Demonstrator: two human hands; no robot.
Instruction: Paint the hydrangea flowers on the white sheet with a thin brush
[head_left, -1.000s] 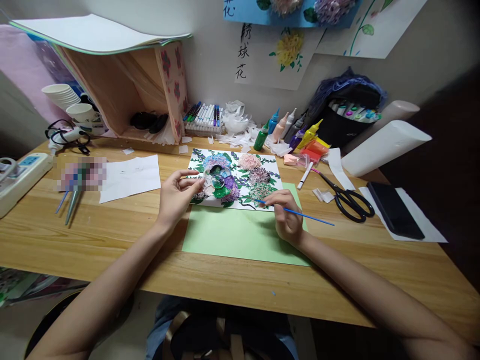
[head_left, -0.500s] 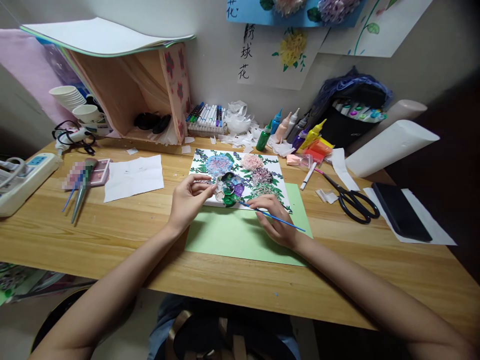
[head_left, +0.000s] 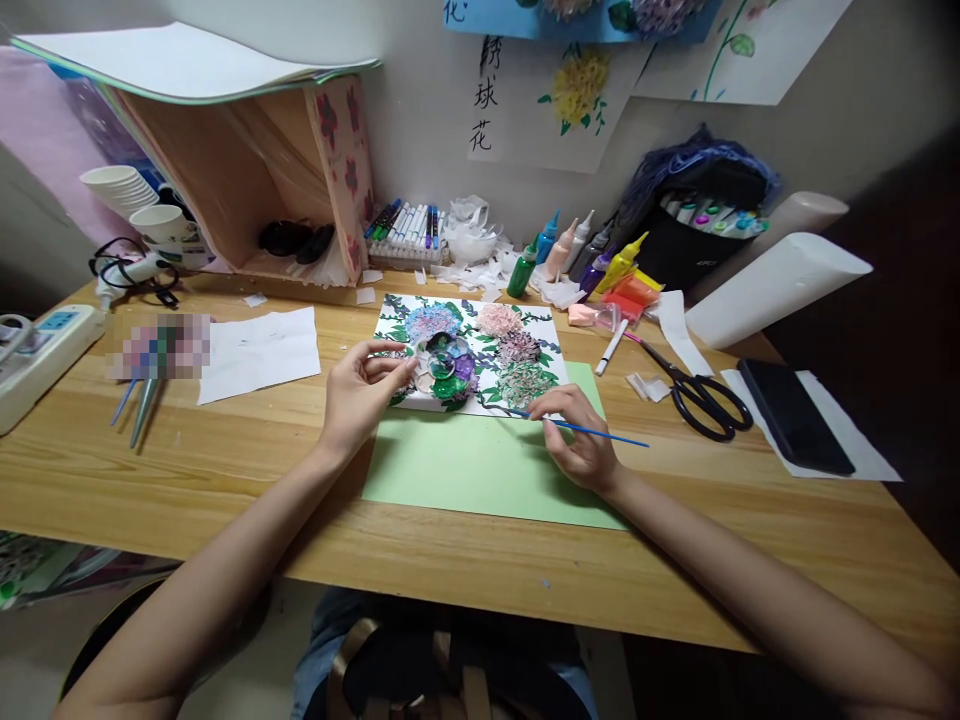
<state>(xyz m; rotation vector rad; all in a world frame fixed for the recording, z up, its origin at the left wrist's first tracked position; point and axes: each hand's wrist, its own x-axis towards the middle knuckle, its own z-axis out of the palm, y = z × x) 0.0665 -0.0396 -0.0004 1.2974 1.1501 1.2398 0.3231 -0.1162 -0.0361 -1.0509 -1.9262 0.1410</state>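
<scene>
My left hand [head_left: 367,385] pinches the left rim of a round paint palette [head_left: 444,366] with wells of green, purple and dark paint. The palette is over the left part of a flower picture [head_left: 556,352] with raised blue, pink, dark mauve and green blooms and painted leaves. In my right hand [head_left: 574,437] is a thin blue paintbrush [head_left: 611,436], its tip pointing left at the picture's lower edge. Whether the bristles touch the surface I cannot tell. Beneath the picture lies a light green sheet [head_left: 450,470].
Black-handled scissors [head_left: 709,405] and a phone [head_left: 796,415] lie to the right. Paint bottles [head_left: 523,270], paper scraps [head_left: 480,275] and markers [head_left: 411,232] line the wall. A white paper sheet [head_left: 259,352], brushes [head_left: 142,410] and a power strip [head_left: 49,365] are on the left.
My right hand has moved right with the paintbrush, drawing its tip away from the palette to the picture's lower edge. The left hand and palette have shifted slightly left in view.
</scene>
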